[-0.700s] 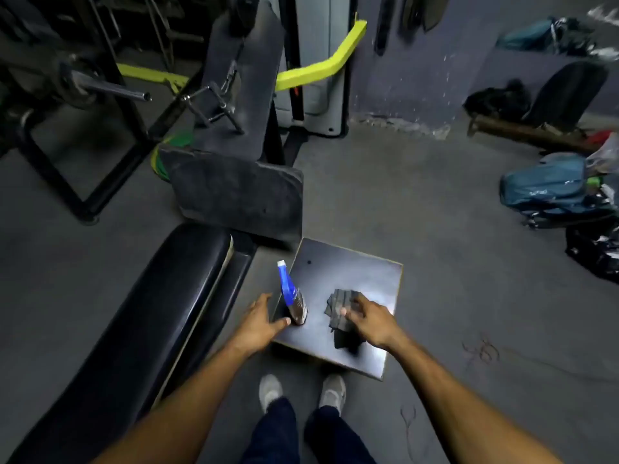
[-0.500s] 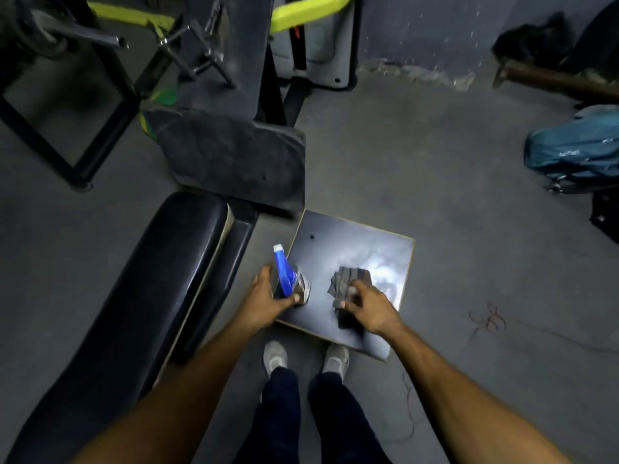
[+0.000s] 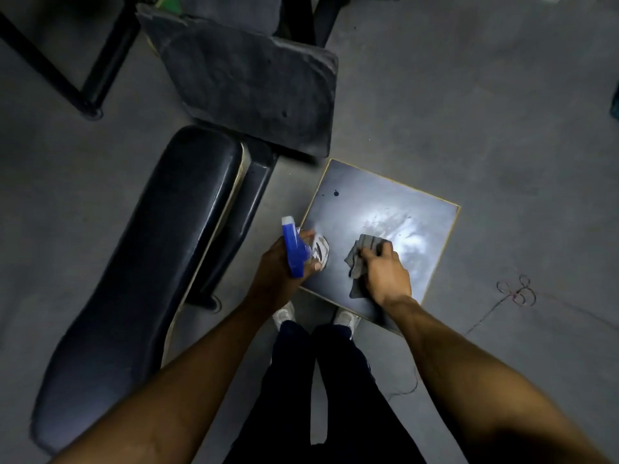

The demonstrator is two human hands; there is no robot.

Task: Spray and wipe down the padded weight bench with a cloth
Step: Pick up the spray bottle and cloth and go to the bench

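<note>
Since the earlier frame your left hand (image 3: 279,272) has closed round the blue-topped spray bottle (image 3: 298,251); your right hand (image 3: 385,274) pinches the grey folded cloth (image 3: 363,259) on the dark square board (image 3: 385,202). Left of both hands lies the black padded weight bench (image 3: 144,269), running lower left to upper centre, nearer your left arm.

The spray bottle (image 3: 296,251), merely touched at its 9 o'clock side before, is now gripped by the left hand (image 3: 279,272), fingers curled round its body. The cloth (image 3: 363,254) is now pinched and bunched under the right hand (image 3: 385,274), its folds drawn toward 6 o'clock on the worktop (image 3: 378,202).
</note>
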